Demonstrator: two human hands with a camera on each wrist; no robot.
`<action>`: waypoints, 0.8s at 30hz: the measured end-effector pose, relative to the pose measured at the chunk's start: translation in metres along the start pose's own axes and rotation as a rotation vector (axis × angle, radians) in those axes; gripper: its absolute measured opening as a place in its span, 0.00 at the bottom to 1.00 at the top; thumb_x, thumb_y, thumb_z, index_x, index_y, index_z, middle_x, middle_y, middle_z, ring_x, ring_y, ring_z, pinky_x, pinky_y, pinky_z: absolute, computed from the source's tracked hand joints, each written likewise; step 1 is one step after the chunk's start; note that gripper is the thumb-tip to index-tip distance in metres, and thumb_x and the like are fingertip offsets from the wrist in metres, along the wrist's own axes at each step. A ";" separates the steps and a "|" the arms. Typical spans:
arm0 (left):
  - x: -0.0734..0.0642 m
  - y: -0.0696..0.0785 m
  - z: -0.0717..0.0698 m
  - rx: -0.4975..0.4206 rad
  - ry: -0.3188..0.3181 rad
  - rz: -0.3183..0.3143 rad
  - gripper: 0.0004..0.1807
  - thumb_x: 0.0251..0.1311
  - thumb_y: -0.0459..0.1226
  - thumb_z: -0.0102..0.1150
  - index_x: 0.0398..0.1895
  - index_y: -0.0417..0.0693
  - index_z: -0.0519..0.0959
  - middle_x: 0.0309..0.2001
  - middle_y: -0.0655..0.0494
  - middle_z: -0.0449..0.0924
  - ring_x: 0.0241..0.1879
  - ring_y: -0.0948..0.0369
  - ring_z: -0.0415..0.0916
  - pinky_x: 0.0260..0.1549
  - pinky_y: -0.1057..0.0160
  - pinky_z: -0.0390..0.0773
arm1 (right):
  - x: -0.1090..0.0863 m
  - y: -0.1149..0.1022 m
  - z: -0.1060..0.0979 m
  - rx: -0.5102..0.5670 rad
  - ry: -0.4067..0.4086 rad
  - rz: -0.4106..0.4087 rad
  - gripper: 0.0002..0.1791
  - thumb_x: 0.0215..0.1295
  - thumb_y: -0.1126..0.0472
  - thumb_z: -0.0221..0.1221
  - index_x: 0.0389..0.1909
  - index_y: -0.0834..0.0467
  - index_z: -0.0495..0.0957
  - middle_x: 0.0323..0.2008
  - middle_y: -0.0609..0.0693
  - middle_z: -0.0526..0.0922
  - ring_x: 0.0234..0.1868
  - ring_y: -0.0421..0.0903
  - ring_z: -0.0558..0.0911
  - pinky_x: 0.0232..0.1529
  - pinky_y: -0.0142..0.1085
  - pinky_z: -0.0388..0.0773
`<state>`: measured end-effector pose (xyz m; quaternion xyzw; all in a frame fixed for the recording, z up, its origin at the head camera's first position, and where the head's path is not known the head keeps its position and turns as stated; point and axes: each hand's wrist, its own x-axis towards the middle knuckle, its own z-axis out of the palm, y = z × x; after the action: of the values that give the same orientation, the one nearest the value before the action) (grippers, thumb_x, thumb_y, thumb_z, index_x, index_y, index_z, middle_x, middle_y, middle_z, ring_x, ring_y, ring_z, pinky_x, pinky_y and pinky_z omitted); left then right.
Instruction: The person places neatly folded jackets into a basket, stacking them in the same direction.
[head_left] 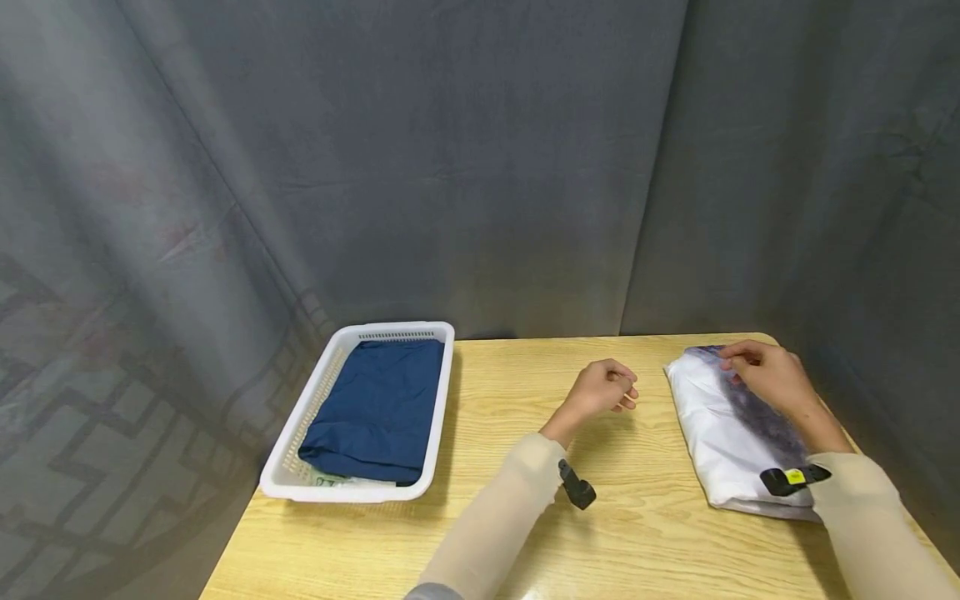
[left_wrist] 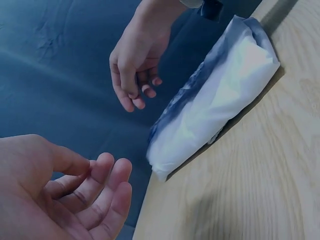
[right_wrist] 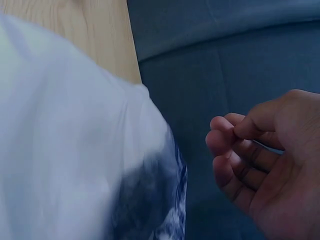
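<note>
A folded white cloth with a dark blue patterned part (head_left: 720,433) lies at the right end of the table. Above its far end hovers my right hand (head_left: 768,379), fingers loosely curled with nothing between them; in the right wrist view the hand (right_wrist: 265,165) is beside the cloth (right_wrist: 90,130), apart from it. My left hand (head_left: 600,387) hangs over the wooden table to the left of the cloth, its fingers relaxed and holding nothing. The left wrist view shows this hand (left_wrist: 75,190) in front, with the cloth (left_wrist: 215,100) beyond it.
A white plastic basket (head_left: 442,408) stands at the left of the table (head_left: 510,375), with a folded navy cloth (head_left: 382,408) inside. Under that cloth a pale item with green print (head_left: 330,480) peeks out. Grey curtains (head_left: 465,167) hang behind the table and along its sides.
</note>
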<state>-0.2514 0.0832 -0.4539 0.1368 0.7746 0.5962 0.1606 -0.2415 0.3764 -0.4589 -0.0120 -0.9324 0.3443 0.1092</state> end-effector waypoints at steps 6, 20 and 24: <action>0.005 0.003 0.018 0.025 0.007 -0.037 0.10 0.79 0.35 0.55 0.48 0.39 0.85 0.37 0.45 0.90 0.36 0.52 0.91 0.35 0.58 0.88 | -0.004 0.013 -0.006 -0.038 0.009 0.041 0.16 0.80 0.65 0.53 0.55 0.72 0.82 0.43 0.70 0.89 0.29 0.43 0.85 0.26 0.31 0.75; 0.008 0.001 0.055 0.173 -0.003 -0.109 0.07 0.75 0.32 0.57 0.42 0.42 0.85 0.38 0.45 0.90 0.41 0.47 0.91 0.39 0.55 0.89 | -0.008 0.044 -0.017 -0.103 0.003 0.190 0.20 0.81 0.61 0.53 0.56 0.76 0.78 0.50 0.77 0.81 0.44 0.67 0.82 0.31 0.41 0.75; 0.009 -0.003 0.062 0.215 -0.001 -0.104 0.05 0.73 0.33 0.59 0.39 0.45 0.84 0.36 0.46 0.90 0.38 0.49 0.90 0.32 0.60 0.87 | -0.011 0.052 -0.018 -0.118 -0.007 0.214 0.22 0.81 0.59 0.52 0.57 0.77 0.77 0.54 0.79 0.78 0.49 0.73 0.79 0.37 0.55 0.78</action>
<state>-0.2341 0.1409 -0.4721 0.1132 0.8400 0.5004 0.1765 -0.2299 0.4265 -0.4807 -0.1167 -0.9449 0.2985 0.0675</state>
